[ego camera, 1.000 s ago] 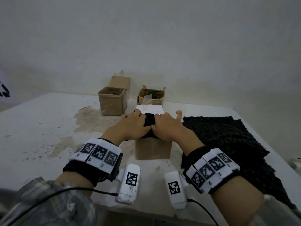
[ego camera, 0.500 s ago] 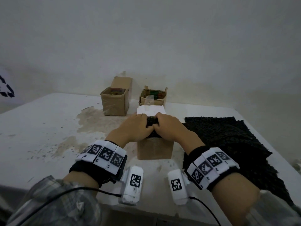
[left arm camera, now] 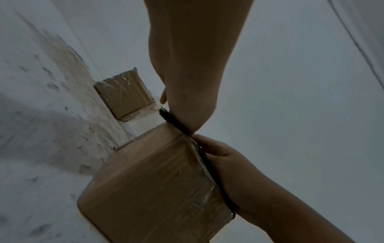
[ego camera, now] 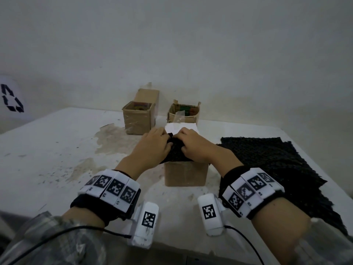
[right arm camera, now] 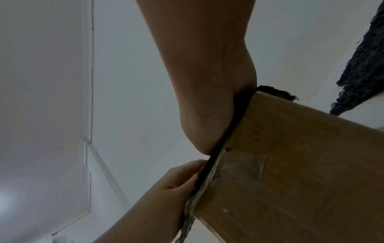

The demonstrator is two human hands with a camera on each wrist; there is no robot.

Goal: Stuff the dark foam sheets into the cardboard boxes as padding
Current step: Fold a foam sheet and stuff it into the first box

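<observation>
A brown cardboard box point(ego camera: 185, 175) stands in front of me on the white table point(ego camera: 47, 150). A dark foam sheet point(ego camera: 174, 153) is bunched over its open top. My left hand point(ego camera: 154, 145) and right hand point(ego camera: 194, 145) lie side by side on it, fingers curled down into the foam at the far rim. The wrist views show the foam point(left arm camera: 209, 166) as a thin dark edge squeezed between the palms and the box point(left arm camera: 153, 180) rim. The box's white flap point(ego camera: 181, 128) sticks out behind the fingers. The box's inside is hidden.
A pile of dark foam sheets point(ego camera: 277, 169) covers the table's right side, up to the edge. Two open cardboard boxes point(ego camera: 140, 117) point(ego camera: 184, 112) stand at the back by the wall. The left of the table has worn stained patches point(ego camera: 107, 138).
My right index finger, raised a second ago, has come down. Both hands' fingers have curled tighter into the foam over the box.
</observation>
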